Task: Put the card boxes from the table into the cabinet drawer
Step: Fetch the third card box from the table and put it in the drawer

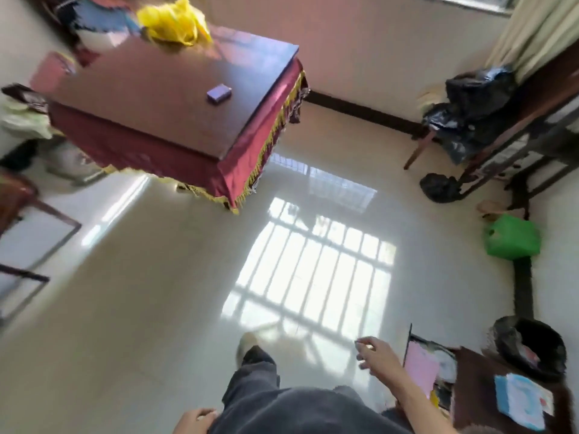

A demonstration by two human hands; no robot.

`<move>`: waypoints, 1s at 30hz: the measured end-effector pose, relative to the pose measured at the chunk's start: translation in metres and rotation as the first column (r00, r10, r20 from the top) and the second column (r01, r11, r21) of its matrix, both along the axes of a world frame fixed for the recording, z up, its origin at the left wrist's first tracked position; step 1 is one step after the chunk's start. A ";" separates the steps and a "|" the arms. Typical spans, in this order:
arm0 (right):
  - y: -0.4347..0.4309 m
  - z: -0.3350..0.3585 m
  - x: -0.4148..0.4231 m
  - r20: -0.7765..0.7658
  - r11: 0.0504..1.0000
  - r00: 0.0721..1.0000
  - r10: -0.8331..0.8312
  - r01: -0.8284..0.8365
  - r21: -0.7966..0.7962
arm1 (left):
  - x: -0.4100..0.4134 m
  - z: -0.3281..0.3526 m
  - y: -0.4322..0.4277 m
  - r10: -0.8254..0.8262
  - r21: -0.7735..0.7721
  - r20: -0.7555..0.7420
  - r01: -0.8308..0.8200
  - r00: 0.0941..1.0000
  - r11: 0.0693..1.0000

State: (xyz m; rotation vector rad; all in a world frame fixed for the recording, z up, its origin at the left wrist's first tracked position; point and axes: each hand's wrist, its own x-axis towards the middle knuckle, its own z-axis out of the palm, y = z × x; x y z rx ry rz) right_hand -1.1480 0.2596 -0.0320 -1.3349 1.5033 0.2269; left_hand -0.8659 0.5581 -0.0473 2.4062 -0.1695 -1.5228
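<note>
Head view, motion-blurred: one purple card box (219, 93) lies on the desk (150, 98); right hand (374, 355) hangs empty, fingers loose, beside the open drawer (421, 368); left hand (194, 419), cut off at the frame's edge, grip unclear.

head-worn wide view, tilted, looking down across the floor (156, 308); table (163, 98) far off
</note>
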 end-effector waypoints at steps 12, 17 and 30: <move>-0.012 -0.010 0.198 -0.095 0.957 0.954 0.286 -0.288 -0.012 | 0.210 0.001 0.009 0.325 -0.053 -0.001 -0.325 0.946 0.944; -0.033 -0.034 0.248 -0.186 0.919 0.900 0.393 -0.391 0.049 | 0.282 0.004 -0.035 0.429 -0.185 -0.001 -0.422 0.903 0.888; -0.135 -0.045 0.538 -0.014 0.909 0.910 0.414 -0.412 0.061 | 0.419 0.010 -0.037 0.535 -0.016 0.042 -0.535 0.844 0.845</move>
